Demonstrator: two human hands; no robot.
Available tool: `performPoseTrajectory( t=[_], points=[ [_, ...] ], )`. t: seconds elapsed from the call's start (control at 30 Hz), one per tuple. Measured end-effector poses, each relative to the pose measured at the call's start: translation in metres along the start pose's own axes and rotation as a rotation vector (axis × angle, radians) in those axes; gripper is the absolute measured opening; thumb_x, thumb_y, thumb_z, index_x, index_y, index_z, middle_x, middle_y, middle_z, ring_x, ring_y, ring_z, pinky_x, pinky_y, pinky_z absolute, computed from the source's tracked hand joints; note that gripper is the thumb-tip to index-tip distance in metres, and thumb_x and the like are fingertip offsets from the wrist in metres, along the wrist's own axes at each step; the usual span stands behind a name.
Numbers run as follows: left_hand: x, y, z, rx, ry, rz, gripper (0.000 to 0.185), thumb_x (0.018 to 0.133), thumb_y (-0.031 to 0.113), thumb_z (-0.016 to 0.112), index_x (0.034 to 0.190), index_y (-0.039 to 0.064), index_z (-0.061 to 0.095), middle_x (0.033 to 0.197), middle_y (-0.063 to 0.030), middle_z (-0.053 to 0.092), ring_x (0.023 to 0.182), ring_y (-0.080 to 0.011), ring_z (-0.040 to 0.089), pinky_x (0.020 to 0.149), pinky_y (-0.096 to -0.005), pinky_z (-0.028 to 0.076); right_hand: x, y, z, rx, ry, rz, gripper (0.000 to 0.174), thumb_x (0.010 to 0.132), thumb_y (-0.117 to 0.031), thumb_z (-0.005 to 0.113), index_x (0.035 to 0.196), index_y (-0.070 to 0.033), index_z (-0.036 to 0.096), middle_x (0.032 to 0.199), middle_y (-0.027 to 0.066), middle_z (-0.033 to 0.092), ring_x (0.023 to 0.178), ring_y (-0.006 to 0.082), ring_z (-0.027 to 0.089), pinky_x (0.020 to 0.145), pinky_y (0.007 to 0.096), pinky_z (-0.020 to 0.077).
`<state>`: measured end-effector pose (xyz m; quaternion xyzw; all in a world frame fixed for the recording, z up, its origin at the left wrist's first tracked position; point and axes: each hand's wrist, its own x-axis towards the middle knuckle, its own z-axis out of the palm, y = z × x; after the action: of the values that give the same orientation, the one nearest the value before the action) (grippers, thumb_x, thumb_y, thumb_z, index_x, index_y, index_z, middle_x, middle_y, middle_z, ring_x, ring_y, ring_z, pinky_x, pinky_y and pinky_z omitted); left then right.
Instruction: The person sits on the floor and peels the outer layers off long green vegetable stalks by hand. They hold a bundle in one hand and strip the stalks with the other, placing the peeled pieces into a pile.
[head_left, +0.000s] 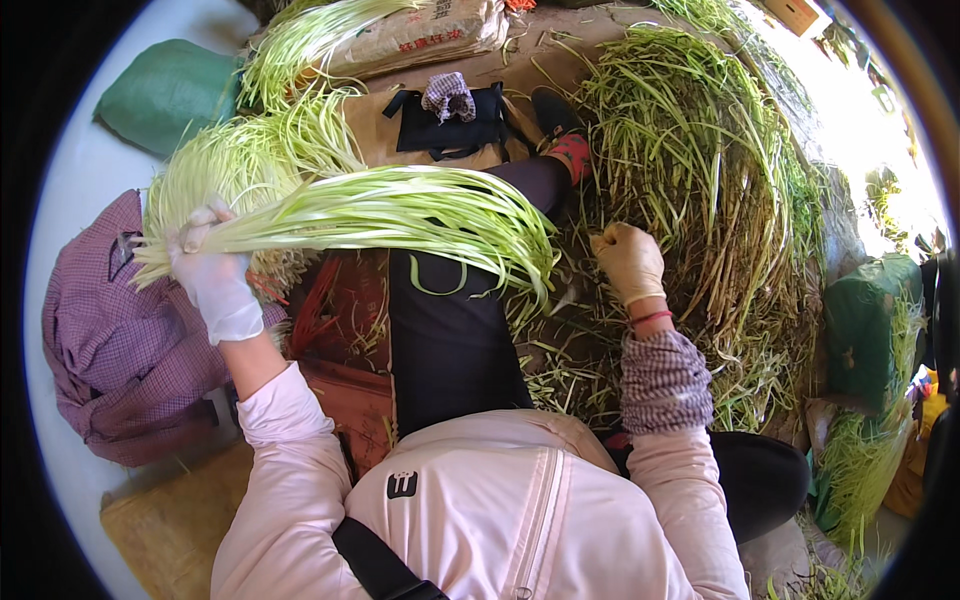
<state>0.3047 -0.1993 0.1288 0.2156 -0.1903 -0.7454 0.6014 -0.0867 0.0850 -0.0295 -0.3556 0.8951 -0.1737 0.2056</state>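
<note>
My left hand (217, 289), in a thin whitish glove, grips a bundle of long pale-green leafy stalks (390, 210), likely garlic chives, near their white ends. The leafy tips hang to the right across my dark trouser leg (454, 345). Beneath and behind that hand lies a pile of similar pale stalks (225, 154). My right hand (631, 262), gloved too, is closed in a fist apart from the bundle, with nothing seen in it. Just right of it spreads a large heap of stalks (675, 142) with brown, dirty ends.
Red strips (311, 322) lie by a red box (360, 412) at my left. A purple checked garment (135, 330) and a green sack (169, 94) sit farther left. Ahead are a printed sack (427, 37) and a dark cloth item (450, 124). A green bundle (870, 330) stands at right.
</note>
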Motion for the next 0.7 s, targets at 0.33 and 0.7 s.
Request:
performPoseTrajectory(
  t=[0.33, 0.7],
  points=[
    [-0.017, 0.018, -0.023, -0.006, -0.005, 0.093, 0.045, 0.091, 0.031, 0.044, 0.05, 0.016, 0.032, 0.045, 0.0027, 0.03, 0.062, -0.0158, 0.048, 0.094, -0.0462, 0.047, -0.043, -0.089, 0.044, 0.021, -0.12, -0.644, 0.02, 0.085, -0.027, 0.056, 0.077, -0.011, 0.066, 0.07, 0.0131, 0.065, 0.065, 0.0332, 0.064, 0.058, 0.0442, 0.0498],
    [-0.034, 0.038, -0.011, 0.218, 0.296, 0.223, 0.047, 0.091, 0.036, 0.046, 0.05, 0.016, 0.036, 0.047, 0.0008, 0.038, 0.068, -0.0176, 0.055, 0.1, -0.0564, 0.035, -0.016, 0.047, 0.032, -0.46, -0.527, -0.052, 0.03, 0.081, -0.036, 0.064, 0.094, -0.01, 0.073, 0.094, 0.0132, 0.07, 0.088, 0.0289, 0.068, 0.076, 0.0369, 0.0543]
  ],
)
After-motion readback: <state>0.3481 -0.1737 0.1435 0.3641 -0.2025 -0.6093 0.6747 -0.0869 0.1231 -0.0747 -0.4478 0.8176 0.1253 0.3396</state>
